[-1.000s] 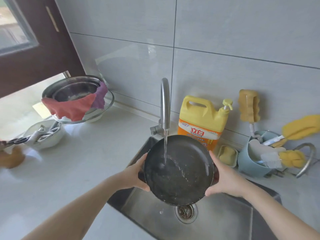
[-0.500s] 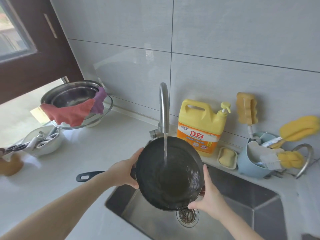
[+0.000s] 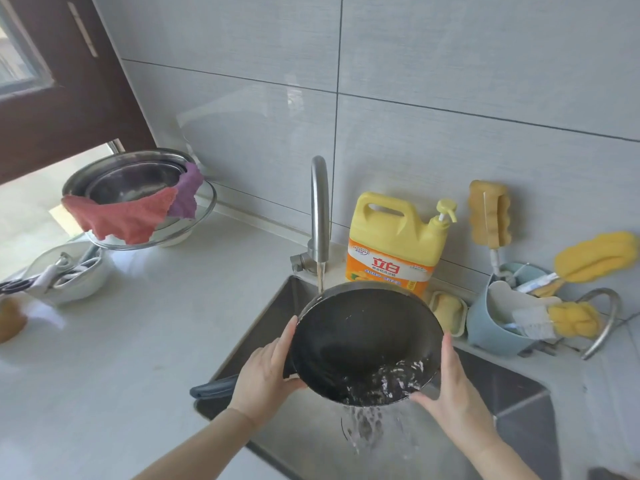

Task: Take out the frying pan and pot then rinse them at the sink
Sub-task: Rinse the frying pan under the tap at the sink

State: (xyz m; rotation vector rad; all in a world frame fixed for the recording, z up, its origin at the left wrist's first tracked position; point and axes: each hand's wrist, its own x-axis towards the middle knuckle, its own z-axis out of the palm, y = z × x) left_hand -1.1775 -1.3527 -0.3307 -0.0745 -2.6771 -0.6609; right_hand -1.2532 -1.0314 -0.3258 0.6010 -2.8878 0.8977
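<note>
A person holds a black frying pan (image 3: 363,344) over the steel sink (image 3: 519,403), tilted so its inside faces the camera and its lower rim dips toward 6 o'clock. The left hand (image 3: 266,372) grips the rim at the pan's 9 o'clock, thumb lying along the edge and fingers curled behind it. The right hand (image 3: 453,393) cups the rim at about 4 o'clock, fingers up along the outer wall and thumb under the lower edge. The pan's dark handle (image 3: 213,390) sticks out toward 9 o'clock, passing behind the left hand and over the sink's edge.

Water runs from the curved faucet (image 3: 319,206) onto the pan's rim at 11 o'clock, pools at the low side and spills into the sink.

At the pan's 12 o'clock, against the tiled wall, stands a yellow dish-soap jug (image 3: 391,244). At 2 o'clock a blue caddy (image 3: 491,327) holds yellow sponges and brushes. At 10 o'clock, on the white counter (image 3: 145,341), stacked steel bowls (image 3: 131,178) carry a red cloth (image 3: 121,216).
</note>
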